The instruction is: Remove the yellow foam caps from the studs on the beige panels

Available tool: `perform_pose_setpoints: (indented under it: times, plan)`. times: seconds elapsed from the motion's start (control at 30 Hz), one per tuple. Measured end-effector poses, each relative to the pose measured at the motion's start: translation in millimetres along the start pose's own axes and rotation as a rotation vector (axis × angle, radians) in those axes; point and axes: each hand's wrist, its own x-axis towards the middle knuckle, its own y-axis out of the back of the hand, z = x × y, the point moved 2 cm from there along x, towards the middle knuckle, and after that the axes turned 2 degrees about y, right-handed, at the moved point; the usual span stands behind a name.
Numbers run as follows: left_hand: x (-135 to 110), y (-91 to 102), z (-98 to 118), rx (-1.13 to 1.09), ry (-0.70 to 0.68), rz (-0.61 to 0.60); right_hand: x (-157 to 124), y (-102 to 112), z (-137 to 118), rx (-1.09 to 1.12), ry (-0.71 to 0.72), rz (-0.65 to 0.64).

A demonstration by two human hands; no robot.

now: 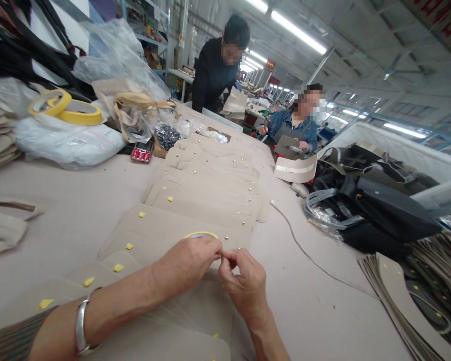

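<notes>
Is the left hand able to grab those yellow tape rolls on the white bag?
Probably not without stretching: the yellow tape rolls sit well away from the left hand, farther up the table, though nothing else seems to cover them.

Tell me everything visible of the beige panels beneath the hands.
The beige panels overlap in a long row running away across the table. They look thin and leather-like, with rounded corners. Metallic studs dot the far and right parts; yellow bits run mostly along the left. The left hand and right hand meet above them, a yellow roll showing behind the left; hand contact is unclear.
</notes>
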Motion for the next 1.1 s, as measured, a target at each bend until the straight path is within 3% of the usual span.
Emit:
perform_pose_setpoints:
  times: [0.07, 0.2, 0.27, 0.33, 0.43, 0.53, 0.7, 0.97, 1.1]
  plan:
    - [1.4, -0.6, 0.6, 0.077, -0.028, 0.058, 2.4, -2.3, 2.1, 0.103, -0.154, 0.006]
    - [0.3, -0.1, 7.3, 0.159, -0.146, 0.228, 6.2, -10.0, 22.6, 0.366, -0.616, -0.009]
    - [-1.3, -2.1, 9.6, 0.178, -0.167, 0.247, 8.1, -12.1, 38.7, 0.441, -0.773, 0.004]
    - [-2.0, -7.2, 8.9, 0.253, -0.139, 0.184, 10.6, -13.8, 54.0, 0.51, -0.842, -0.033]
    - [-1.4, -18.9, 4.0, 0.382, -0.056, -0.024, 14.9, -17.6, 68.1, 0.556, -0.823, -0.163]
    - [-0.6, -28.4, 1.1, 0.411, -0.018, -0.171, 16.9, -22.0, 72.8, 0.514, -0.813, -0.211]
    - [-0.8, -34.3, 2.3, 0.386, -0.029, -0.168, 17.5, -27.7, 72.4, 0.387, -0.784, -0.229]
    - [-2.0, -39.3, 0.2, 0.376, -0.04, -0.15, 29.4, -32.9, 63.9, -0.039, -0.501, -0.269]
    - [-2.9, -35.0, -0.2, 0.384, -0.036, -0.181, 26.6, -33.1, 63.7, -0.06, -0.453, -0.236]
